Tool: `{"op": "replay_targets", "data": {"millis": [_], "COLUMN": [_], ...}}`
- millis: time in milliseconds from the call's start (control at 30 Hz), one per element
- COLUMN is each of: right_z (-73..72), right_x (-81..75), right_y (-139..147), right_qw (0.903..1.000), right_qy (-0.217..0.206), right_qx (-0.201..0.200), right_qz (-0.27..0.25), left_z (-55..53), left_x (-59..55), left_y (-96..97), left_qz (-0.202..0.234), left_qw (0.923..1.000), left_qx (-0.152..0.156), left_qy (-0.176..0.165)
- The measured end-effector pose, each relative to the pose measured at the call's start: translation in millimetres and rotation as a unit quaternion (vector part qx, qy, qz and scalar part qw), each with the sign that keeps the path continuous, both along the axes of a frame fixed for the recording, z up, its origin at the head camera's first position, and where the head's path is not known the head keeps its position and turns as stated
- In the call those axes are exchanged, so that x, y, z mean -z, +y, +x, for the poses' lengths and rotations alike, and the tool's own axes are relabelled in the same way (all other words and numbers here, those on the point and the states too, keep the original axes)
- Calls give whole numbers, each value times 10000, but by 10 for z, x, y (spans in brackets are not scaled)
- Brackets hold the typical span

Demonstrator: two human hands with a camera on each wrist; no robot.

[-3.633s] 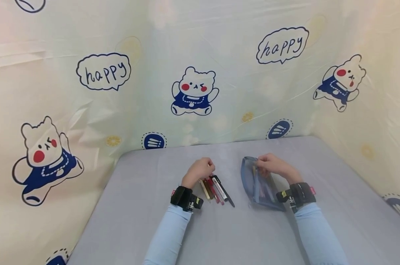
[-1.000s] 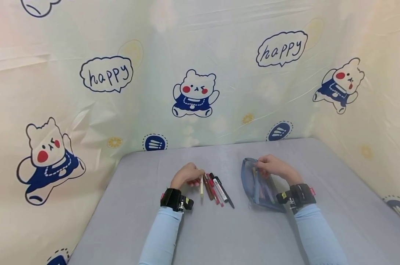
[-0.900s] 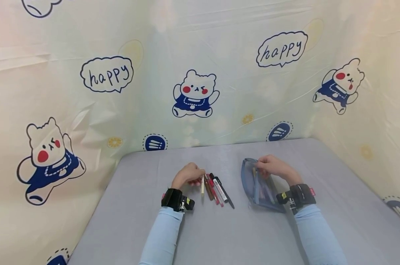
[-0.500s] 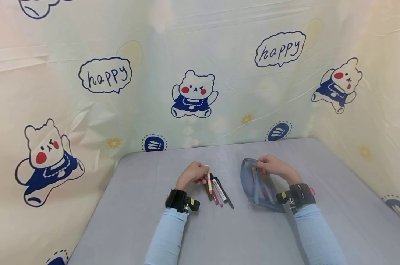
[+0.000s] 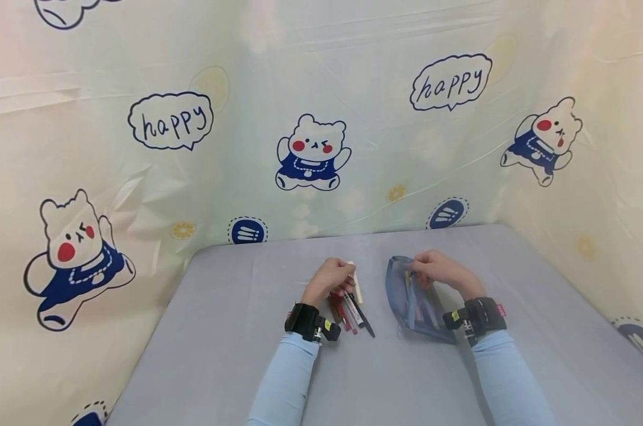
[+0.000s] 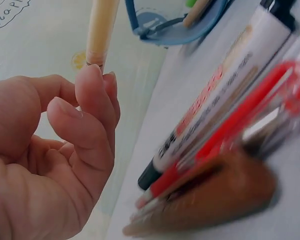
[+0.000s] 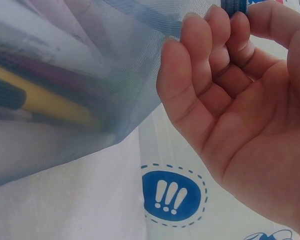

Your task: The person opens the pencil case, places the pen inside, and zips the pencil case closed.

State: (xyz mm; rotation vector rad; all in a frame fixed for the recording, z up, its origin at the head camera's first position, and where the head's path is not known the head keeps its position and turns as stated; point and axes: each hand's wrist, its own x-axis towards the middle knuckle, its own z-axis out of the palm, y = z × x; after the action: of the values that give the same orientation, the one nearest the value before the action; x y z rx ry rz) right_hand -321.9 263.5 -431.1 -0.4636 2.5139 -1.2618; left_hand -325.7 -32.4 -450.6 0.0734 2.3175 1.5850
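My left hand pinches one end of a cream-coloured pen between thumb and fingertips, above the loose pens. In the left wrist view the pen points up toward the pouch's opening. Below that hand lie a white marker with black ends, a brown pen, red pens and a black pen. My right hand grips the zip edge of a blue mesh pencil case, which gapes on its left side. Through its mesh a yellow pencil shows among other pens.
A grey-covered table bears everything. Behind it hangs a pale curtain printed with bears and lettering. A wrist camera is strapped on the left arm, another camera on the right.
The left hand has picked the cream-coloured pen from the left end of the row and carried it right, over the other pens toward the pencil case. The right hand has stayed put.
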Motion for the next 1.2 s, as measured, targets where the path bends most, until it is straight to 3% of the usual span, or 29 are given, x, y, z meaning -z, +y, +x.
{"op": "replay_targets", "data": {"millis": [433,1200], "right_z": [0,-14], "right_x": [-3,10], "right_y": [-6,-13], "right_qw": [9999,9998], "right_qy": [23,75], "right_qx": [117,85], "right_qz": [78,154], "left_z": [2,50], "left_x": [-35,36], "left_y": [339,701], "left_qz": [233,291], "left_qw": [9996,9992], "left_qx": [91,261], "left_qy": [135,104]}}
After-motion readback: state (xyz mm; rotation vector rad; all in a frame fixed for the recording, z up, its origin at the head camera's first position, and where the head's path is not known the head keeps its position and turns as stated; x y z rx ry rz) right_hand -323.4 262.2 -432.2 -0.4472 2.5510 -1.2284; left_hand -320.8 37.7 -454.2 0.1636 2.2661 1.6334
